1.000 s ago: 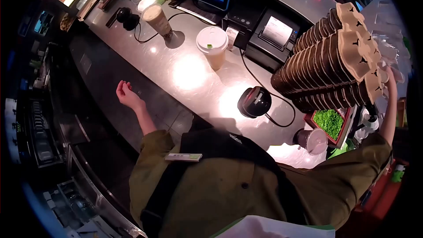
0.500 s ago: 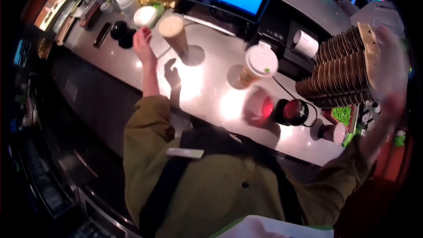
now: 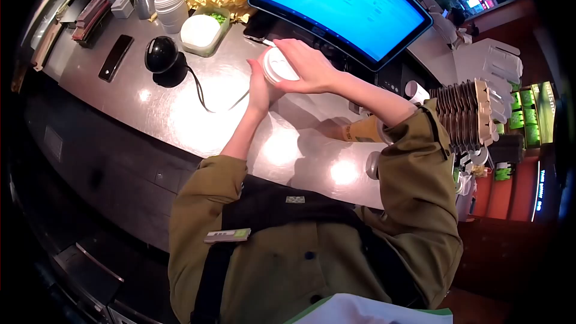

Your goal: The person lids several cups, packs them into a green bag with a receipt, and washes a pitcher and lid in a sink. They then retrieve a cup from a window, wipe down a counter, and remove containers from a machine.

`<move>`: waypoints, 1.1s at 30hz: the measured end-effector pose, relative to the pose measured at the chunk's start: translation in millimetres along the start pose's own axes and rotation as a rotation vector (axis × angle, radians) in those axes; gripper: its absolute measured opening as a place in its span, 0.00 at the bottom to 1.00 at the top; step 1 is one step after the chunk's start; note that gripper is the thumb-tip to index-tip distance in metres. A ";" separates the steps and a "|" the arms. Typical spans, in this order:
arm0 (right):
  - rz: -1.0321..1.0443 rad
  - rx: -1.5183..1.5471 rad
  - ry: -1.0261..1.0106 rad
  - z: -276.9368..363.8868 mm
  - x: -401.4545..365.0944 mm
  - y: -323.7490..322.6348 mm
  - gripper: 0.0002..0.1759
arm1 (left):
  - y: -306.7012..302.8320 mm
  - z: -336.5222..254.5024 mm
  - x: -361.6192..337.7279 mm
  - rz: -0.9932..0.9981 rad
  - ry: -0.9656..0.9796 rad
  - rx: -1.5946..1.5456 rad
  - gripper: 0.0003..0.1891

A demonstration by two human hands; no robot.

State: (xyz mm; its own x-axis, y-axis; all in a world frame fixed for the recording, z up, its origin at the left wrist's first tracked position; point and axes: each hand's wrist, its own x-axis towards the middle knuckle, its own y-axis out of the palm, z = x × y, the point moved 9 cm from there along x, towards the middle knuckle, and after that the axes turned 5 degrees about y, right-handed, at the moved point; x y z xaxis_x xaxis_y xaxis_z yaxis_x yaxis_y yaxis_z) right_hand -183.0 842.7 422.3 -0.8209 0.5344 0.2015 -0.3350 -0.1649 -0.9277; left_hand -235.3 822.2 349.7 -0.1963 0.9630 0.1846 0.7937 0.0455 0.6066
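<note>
My left hand [image 3: 260, 89] is wrapped around the side of a drink cup, whose body is mostly hidden by my hands. A white lid [image 3: 279, 63] sits on top of the cup. My right hand [image 3: 309, 67] grips the lid from the right, fingers across its far edge and thumb on the near edge. Whether the lid is fully seated cannot be seen. A second cup [image 3: 362, 130], yellow-brown, stands on the counter, partly covered by my right sleeve.
A monitor [image 3: 342, 6] stands behind my hands. To the left are a black round scanner [image 3: 162, 55] with a cord, a phone [image 3: 116, 57], a stack of white lids [image 3: 171, 9] and a lidded tub [image 3: 204, 33]. Stacked cardboard cup carriers [image 3: 459, 114] stand at right.
My right hand has come from the cup carriers at the right to the cup, which now has a white lid on it. My left hand has taken hold of the cup. The view has shifted.
</note>
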 end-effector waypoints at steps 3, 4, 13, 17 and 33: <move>-0.046 -0.086 -0.085 13.3 -1.4 -0.3 0.41 | -0.8 1.7 1.8 -0.016 0.006 -0.066 0.37; -0.065 -0.104 -0.089 12.7 -0.1 -0.3 0.41 | -3.8 2.7 3.6 -0.020 0.039 -0.049 0.37; -0.047 -0.145 -0.079 13.0 7.9 6.0 0.39 | -18.7 12.6 5.1 -0.199 -0.122 0.052 0.24; 0.021 -0.176 -0.037 11.4 9.9 9.9 0.38 | -30.1 31.6 5.5 -0.211 -0.155 0.032 0.22; -1.376 -0.160 0.737 -24.1 -486.5 -302.2 0.11 | 20.2 -7.3 -44.1 -0.105 0.552 1.034 0.45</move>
State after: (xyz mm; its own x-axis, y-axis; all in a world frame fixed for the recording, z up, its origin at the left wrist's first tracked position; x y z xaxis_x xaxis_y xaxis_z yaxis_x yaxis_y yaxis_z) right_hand 328.8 652.5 597.0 0.4758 0.4743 0.7407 -0.5173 0.8320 -0.2005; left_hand -214.8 778.8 359.4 -0.3096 0.7080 0.6348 0.7987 0.5558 -0.2303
